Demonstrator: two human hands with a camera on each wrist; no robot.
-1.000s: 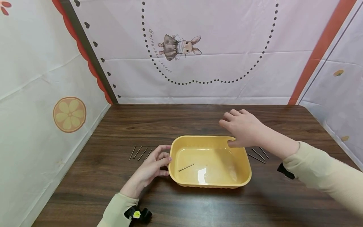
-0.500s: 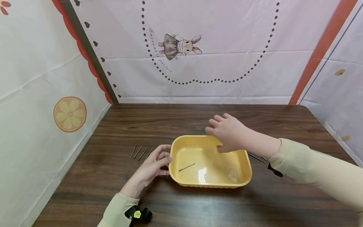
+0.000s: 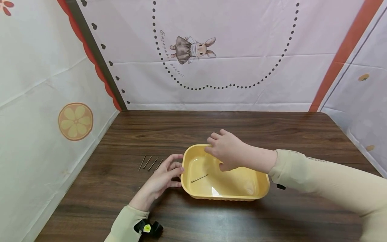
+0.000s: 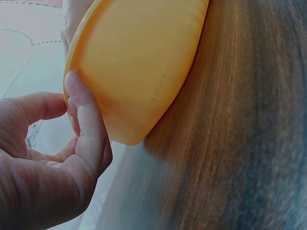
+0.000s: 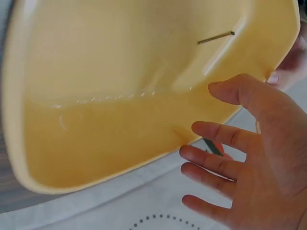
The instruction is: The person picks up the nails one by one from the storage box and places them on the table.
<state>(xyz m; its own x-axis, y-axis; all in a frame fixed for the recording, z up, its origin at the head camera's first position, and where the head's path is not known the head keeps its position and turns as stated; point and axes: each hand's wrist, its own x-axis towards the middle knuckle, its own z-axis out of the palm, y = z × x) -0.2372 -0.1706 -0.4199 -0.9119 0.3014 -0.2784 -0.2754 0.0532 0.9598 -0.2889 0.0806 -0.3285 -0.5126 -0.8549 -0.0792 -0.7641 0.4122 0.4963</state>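
Observation:
A yellow plastic basin (image 3: 223, 197) stands on the dark wooden table, with one nail (image 3: 199, 178) lying inside near its left end. My left hand (image 3: 161, 178) grips the basin's left rim with curved fingertips. In the left wrist view, fingers (image 4: 88, 115) lie against the outer wall at the rim. Over the basin is my right hand (image 3: 228, 151), its fingers spread and holding nothing. The right wrist view shows those fingers (image 5: 216, 163) apart from the nail. Several more nails (image 3: 147, 162) lie left of the basin, one partly behind my left hand.
The wooden table (image 3: 211, 222) reaches back to a printed cloth (image 3: 242, 70) hung behind it. More cloth panels (image 3: 39, 134) flank the table on both sides. My right sleeve (image 3: 317, 181) crosses the table's right side and covers part of it.
My right hand has moved left and slightly nearer, from the basin's back right corner to above its middle. Nails seen right of the basin are now covered by the sleeve. My left hand stays put.

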